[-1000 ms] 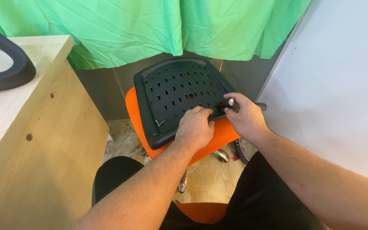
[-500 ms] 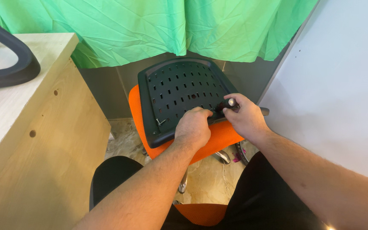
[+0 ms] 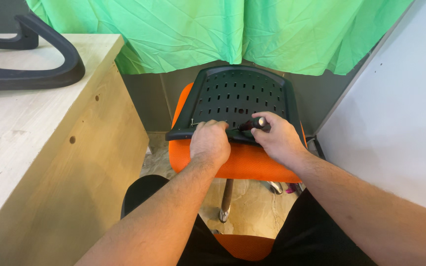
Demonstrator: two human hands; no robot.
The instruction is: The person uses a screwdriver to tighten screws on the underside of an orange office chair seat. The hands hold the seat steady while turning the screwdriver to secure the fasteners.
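Note:
A black perforated plastic chair panel [image 3: 240, 96] lies on an orange mesh seat cushion [image 3: 242, 165]. My left hand [image 3: 209, 142] presses on the panel's near edge, fingers curled over it, next to a small metal screw [image 3: 193, 122]. My right hand [image 3: 275, 138] grips a screwdriver [image 3: 253, 123] with a dark handle, its shaft pointing left toward my left hand along the panel's near edge. The tip is hidden behind my left hand.
A light wooden desk [image 3: 35, 148] stands at the left with a black curved chair armrest [image 3: 35, 74] on it. A green cloth [image 3: 213, 29] hangs behind. A white wall [image 3: 400, 113] is at the right. The chair's metal post [image 3: 227, 199] stands below.
The view has shifted so the chair sits more centred. Both hands stay on the panel's near edge with the screwdriver, my right hand turned slightly.

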